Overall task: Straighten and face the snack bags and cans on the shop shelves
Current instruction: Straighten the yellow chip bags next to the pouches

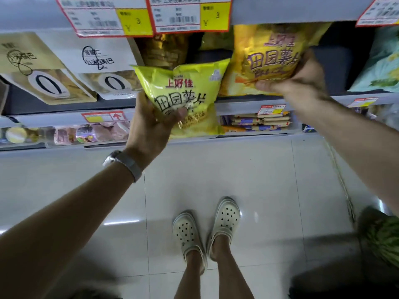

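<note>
Facing the chips centres on the middle shelf (248,105), where the orange bag (274,52) stands upright in its slot. The right hand (302,83) grips its lower corner, thumb across the front. The lime bag (183,93) is off the shelf, tilted in front of the edge. The left hand (149,126) pinches it low down, thumb on the print.

The risk, as I judge it, is that both grips sit low on puffy, slick film. A bag could slide out and drop to the floor (237,169), or a hard squeeze could crush the chips. Pushing the lime bag in could also topple the dark bag (164,50) behind it.

The lime bag reads 上好佳 and 田园薯片, and the orange bag shows 田园薯片 too. The tags (190,16) overhead show ¥3; their finer print is blurred.
</note>
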Motion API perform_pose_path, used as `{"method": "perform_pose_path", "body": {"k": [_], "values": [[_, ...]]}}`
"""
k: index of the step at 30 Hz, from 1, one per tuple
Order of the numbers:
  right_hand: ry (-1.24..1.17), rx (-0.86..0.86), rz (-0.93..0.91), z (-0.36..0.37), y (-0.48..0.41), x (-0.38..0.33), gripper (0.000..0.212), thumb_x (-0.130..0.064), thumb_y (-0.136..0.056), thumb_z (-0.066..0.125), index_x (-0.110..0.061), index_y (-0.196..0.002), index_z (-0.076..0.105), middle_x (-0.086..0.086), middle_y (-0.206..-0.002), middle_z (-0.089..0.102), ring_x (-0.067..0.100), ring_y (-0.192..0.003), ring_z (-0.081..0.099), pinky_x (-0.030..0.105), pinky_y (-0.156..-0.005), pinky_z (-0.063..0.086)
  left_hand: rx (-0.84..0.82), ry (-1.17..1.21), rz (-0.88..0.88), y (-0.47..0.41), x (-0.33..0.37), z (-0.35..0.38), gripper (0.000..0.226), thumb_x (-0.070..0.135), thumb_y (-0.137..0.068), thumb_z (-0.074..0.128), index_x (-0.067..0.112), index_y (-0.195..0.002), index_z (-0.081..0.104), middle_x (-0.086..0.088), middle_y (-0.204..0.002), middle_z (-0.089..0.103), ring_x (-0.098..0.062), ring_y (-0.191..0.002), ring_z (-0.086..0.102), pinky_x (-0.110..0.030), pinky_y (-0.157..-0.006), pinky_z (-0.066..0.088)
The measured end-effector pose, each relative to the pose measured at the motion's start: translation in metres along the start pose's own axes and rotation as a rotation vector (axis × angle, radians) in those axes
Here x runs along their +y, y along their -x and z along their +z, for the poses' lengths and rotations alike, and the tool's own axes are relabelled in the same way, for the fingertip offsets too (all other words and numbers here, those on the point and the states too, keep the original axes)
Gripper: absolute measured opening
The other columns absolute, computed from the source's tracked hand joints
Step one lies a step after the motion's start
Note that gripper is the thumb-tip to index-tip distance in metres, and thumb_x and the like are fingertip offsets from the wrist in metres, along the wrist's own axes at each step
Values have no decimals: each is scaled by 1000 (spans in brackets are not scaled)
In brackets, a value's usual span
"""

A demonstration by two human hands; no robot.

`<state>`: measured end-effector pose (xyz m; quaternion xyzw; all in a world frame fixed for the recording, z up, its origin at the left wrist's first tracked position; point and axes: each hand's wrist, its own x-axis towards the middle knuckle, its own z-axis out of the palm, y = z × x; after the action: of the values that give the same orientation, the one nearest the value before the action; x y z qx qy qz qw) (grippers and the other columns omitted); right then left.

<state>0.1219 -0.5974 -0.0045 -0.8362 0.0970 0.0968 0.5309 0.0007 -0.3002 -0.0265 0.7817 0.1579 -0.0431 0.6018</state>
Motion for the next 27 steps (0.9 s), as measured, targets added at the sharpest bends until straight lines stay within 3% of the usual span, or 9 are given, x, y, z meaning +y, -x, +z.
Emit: {"method": "perform_pose_path", "body": {"k": [4, 10, 13, 15, 17, 20, 23, 25, 27], "values": [[10, -88, 4, 53, 3, -17, 89, -10, -59, 100, -9, -134, 52, -17, -101, 67, -22, -73, 60, 2, -68, 46, 25, -30, -97, 28, -26, -24, 78, 56, -71, 89, 18, -124, 47, -7, -117, 76, -35, -105, 74, -64, -85, 60], [-57, -171, 41, 111, 3, -33, 93, 8, -57, 95, -5, -137, 49, 2, -120, 69, 9, -99, 66, 13, -69, 56, 80, -1, -110, 42, -34, -46, 75, 47, -72, 87, 14, -127, 47, -5, -120, 75, -26, -105, 75, -59, -87, 62], [-98, -237, 70, 121, 3, -34, 92, 18, -63, 88, -1, -142, 45, 6, -119, 66, 2, -91, 64, 12, -63, 54, 116, 4, -109, 39, -33, -49, 75, 49, -71, 89, 16, -125, 49, -7, -119, 75, -33, -105, 74, -61, -87, 61], [-95, -244, 63, 121, 2, -34, 92, 15, -64, 88, -2, -143, 45, 3, -118, 67, -2, -91, 64, 14, -72, 56, 125, 16, -108, 37, -30, -47, 73, 50, -71, 90, 19, -123, 49, -8, -119, 75, -38, -105, 73, -63, -87, 59], [-142, -237, 93, 118, 1, -30, 93, 12, -65, 88, -3, -145, 44, 2, -119, 67, 4, -99, 67, 24, -83, 60, 122, 12, -112, 36, -25, -42, 70, 51, -70, 89, 23, -120, 49, -8, -118, 75, -38, -104, 73, -63, -86, 60], [-111, -226, 78, 110, 7, -26, 94, 9, -67, 91, -7, -148, 45, 0, -119, 66, -1, -98, 64, 17, -79, 57, 106, -14, -106, 34, -16, -29, 63, 51, -70, 88, 30, -113, 48, -4, -113, 78, -35, -99, 75, -60, -83, 62], [-101, -208, 103, 92, 15, -14, 88, 8, -72, 88, -7, -148, 46, 9, -127, 64, 13, -108, 63, 18, -85, 57, 109, -44, -107, 33, -6, -13, 59, 50, -72, 88, 34, -111, 48, 2, -109, 79, -26, -95, 77, -56, -82, 63], [-74, -220, 105, 75, 22, -4, 79, 0, -76, 88, -7, -145, 51, 14, -131, 64, 19, -115, 61, 14, -86, 55, 112, -50, -107, 33, 0, 1, 58, 49, -75, 89, 32, -113, 48, 4, -108, 80, -21, -93, 78, -54, -81, 63], [-71, -202, 132, 60, 32, 8, 60, -10, -84, 85, -8, -139, 59, 10, -125, 69, 12, -111, 67, 11, -83, 53, 107, -37, -113, 34, 5, 16, 56, 50, -77, 88, 33, -113, 48, 5, -109, 80, -21, -92, 79, -53, -81, 63]]}}
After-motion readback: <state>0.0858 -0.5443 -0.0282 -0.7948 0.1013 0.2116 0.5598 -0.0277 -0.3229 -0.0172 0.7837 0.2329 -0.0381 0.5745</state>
